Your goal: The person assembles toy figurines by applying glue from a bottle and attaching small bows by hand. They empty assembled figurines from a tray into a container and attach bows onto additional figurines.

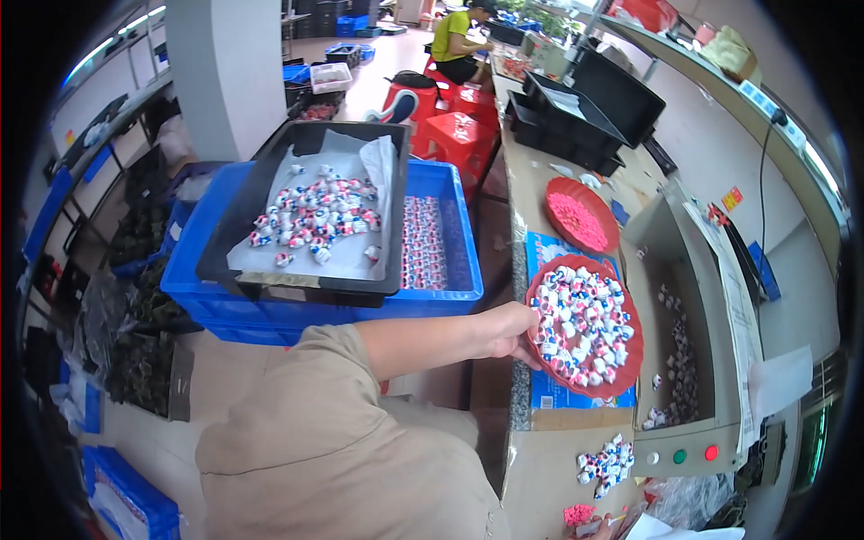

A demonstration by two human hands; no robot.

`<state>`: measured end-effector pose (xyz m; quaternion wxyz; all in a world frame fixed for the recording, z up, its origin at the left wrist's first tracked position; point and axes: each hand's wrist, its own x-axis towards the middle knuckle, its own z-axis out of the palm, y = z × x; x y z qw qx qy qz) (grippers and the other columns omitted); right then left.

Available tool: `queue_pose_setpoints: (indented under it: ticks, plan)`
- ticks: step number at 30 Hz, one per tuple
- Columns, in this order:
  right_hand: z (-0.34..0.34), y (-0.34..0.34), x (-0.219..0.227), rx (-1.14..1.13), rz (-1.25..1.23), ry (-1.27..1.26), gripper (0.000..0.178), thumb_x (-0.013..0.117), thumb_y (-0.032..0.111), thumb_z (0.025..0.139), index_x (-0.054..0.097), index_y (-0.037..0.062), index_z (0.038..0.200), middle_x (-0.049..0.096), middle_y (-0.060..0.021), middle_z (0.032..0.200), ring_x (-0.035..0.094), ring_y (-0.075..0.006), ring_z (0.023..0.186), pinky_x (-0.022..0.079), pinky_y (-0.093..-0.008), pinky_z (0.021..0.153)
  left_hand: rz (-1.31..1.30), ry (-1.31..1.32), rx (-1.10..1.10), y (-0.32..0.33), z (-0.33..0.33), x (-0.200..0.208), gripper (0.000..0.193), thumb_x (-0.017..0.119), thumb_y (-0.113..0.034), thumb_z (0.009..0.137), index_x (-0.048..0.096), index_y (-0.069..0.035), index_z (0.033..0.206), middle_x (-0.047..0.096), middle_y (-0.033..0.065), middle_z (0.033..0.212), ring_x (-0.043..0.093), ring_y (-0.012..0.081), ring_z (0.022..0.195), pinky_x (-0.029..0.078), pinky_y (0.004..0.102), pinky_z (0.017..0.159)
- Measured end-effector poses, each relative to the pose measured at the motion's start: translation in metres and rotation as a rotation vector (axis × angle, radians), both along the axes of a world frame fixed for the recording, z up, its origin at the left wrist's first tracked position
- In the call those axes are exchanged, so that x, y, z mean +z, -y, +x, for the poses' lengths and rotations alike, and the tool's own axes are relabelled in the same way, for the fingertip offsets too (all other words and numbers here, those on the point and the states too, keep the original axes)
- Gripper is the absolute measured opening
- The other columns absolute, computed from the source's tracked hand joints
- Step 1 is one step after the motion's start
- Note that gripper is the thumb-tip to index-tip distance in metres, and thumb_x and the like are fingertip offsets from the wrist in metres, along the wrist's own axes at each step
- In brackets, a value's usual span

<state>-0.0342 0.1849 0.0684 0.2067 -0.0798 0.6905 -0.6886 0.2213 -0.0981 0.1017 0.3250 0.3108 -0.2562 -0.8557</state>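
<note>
My left hand (515, 331) is closed on the left rim of a round red plastic tray (635, 360) on the worktop. The tray is heaped with small white, blue and pink toy-like pieces (576, 315). At the lower edge, a bit of what seems to be my right hand (605, 527) shows beside a little heap of pink pieces (579, 514); its fingers are mostly cut off, and I cannot tell what they hold. Between the two hands, a loose cluster of similar white-blue pieces (606, 466) lies on the worktop.
Beyond the tray is a red dish (551, 211) of pink pieces. A grey machine with buttons (679, 456) borders the worktop on the right. On the left, a black tray (270, 286) of pieces rests on a blue crate (463, 234). A person (454, 45) sits far off near red stools (459, 139).
</note>
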Motion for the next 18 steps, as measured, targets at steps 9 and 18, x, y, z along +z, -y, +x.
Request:
queue_pose_setpoints:
  ticks: [9,18]
  plan:
    - [-0.042,-0.01,-0.039,0.016,0.02,0.023,0.011,0.048,0.007,0.079,0.05,0.0025,0.069,0.044,-0.0019,0.057,0.04,-0.0113,0.051,0.035,-0.023,0.048,-0.104,0.119,0.328,-0.045,0.151,0.078,0.036,0.044,-0.003,0.067,0.045,0.008,0.101,0.053,0.0208,0.101,0.054,0.0351,0.093,0.041,0.057,0.078]
    - [-0.022,0.009,-0.026,0.006,-0.037,0.1,0.015,0.052,0.014,0.079,0.047,0.0114,0.093,0.045,-0.0004,0.065,0.042,-0.0091,0.055,0.037,-0.0227,0.052,-0.314,0.646,1.011,-0.039,0.316,0.089,0.034,0.041,-0.004,0.065,0.046,0.007,0.097,0.057,0.0181,0.084,0.061,0.0287,0.067,0.054,0.0444,0.05]
